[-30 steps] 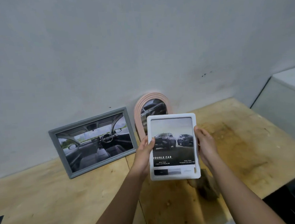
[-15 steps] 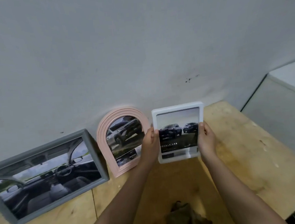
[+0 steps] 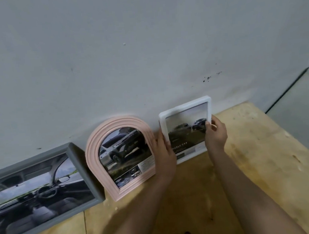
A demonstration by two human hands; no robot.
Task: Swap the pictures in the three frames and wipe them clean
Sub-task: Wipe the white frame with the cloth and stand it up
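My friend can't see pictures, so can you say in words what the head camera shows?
The left hand and right hand hold a white frame, showing two trucks, by its side edges on a wooden table at a pale wall. To its left, a pink arched frame and a grey frame with car photos lean on the wall.
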